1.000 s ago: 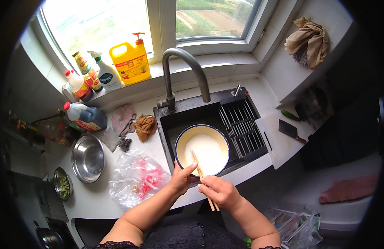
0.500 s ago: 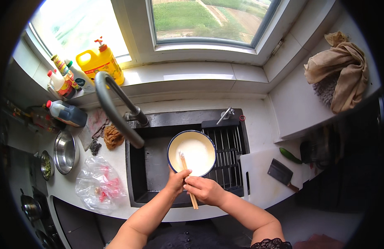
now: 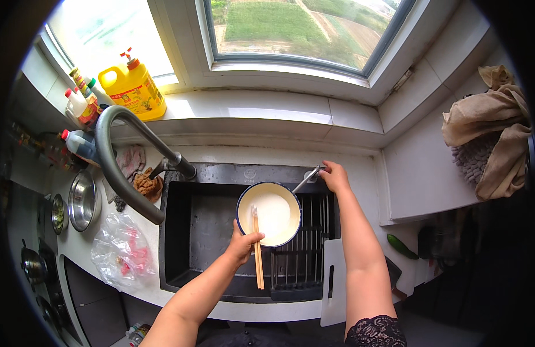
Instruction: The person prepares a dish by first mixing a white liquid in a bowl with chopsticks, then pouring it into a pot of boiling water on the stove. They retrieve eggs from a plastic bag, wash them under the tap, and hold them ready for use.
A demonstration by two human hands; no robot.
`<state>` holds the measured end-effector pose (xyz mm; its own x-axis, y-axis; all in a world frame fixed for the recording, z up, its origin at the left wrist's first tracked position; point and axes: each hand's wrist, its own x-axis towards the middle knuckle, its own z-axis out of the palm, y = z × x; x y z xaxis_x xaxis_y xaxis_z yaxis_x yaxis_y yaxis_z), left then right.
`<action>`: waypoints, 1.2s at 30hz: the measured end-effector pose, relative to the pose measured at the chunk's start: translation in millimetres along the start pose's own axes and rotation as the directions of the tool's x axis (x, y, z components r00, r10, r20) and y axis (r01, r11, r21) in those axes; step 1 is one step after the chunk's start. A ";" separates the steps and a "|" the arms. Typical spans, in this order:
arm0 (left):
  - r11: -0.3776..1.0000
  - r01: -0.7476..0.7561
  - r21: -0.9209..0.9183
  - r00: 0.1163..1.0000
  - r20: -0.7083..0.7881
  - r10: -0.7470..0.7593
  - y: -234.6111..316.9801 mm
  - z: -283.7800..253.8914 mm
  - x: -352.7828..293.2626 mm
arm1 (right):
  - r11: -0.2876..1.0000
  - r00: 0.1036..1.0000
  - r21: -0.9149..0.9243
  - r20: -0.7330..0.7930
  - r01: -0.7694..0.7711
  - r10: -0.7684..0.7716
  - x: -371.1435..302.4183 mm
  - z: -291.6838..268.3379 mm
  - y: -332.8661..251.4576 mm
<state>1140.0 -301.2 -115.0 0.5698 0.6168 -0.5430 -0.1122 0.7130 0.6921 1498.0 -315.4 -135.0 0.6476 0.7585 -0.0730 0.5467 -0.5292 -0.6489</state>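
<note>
My left hand (image 3: pixel 244 245) grips the near-left rim of a cream enamel bowl (image 3: pixel 296 222) with a dark blue edge. Its thumb also pins a pair of wooden chopsticks (image 3: pixel 258 263) against the rim, their tips dipping into the white contents (image 3: pixel 274 208). The bowl is held over the black sink (image 3: pixel 206 231). At the sink's back right corner, my right hand (image 3: pixel 335 176) has its fingers closed on the end of a slim silver tap lever (image 3: pixel 306 180). Part of the lever's base is hidden by that hand. No water runs from the large grey faucet (image 3: pixel 120 179).
Left of the sink lie a clear plastic bag (image 3: pixel 122 248), a steel basin (image 3: pixel 84 202) and a brown scrubber (image 3: pixel 147 185). A drying rack (image 3: pixel 299 266) spans the sink's right side. The white cutting board (image 3: pixel 334 298), a partly hidden cleaver (image 3: pixel 393 272) and a cucumber (image 3: pixel 401 247) are at right.
My right hand has left the chopsticks and reached up and right to the tap lever. The left hand keeps the bowl and now holds the chopsticks alone. The view has shifted slightly.
</note>
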 end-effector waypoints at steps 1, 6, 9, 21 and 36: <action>1.000 -0.010 0.000 1.000 -0.005 0.010 -1.6 0.0 1.5 | 1.000 0.999 -0.001 0.053 -0.001 0.001 9.3 4.5 5.7; 1.000 -0.009 -0.017 1.000 -0.015 0.009 -6.3 -3.4 4.1 | 0.984 0.968 0.058 0.197 -0.168 0.154 12.7 -3.7 -12.2; 1.000 -0.017 -0.020 0.999 -0.037 0.016 -6.9 0.4 3.1 | 0.999 0.990 0.025 0.141 -0.029 0.025 8.2 -1.4 -8.1; 0.997 0.073 -0.005 0.997 0.006 -0.073 -5.7 11.0 0.1 | 0.955 0.955 0.035 0.009 0.294 -0.295 -3.1 -3.5 2.1; 0.967 0.253 0.019 0.967 0.039 -0.254 -4.5 24.5 -8.3 | 0.960 0.963 0.100 0.033 0.263 -0.267 -6.0 -7.8 1.2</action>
<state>1155.7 -317.7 -102.0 0.6105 0.4025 -0.6821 0.0513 0.8393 0.5412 1498.9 -323.6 -129.4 0.4603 0.8843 0.0783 0.6420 -0.2706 -0.7174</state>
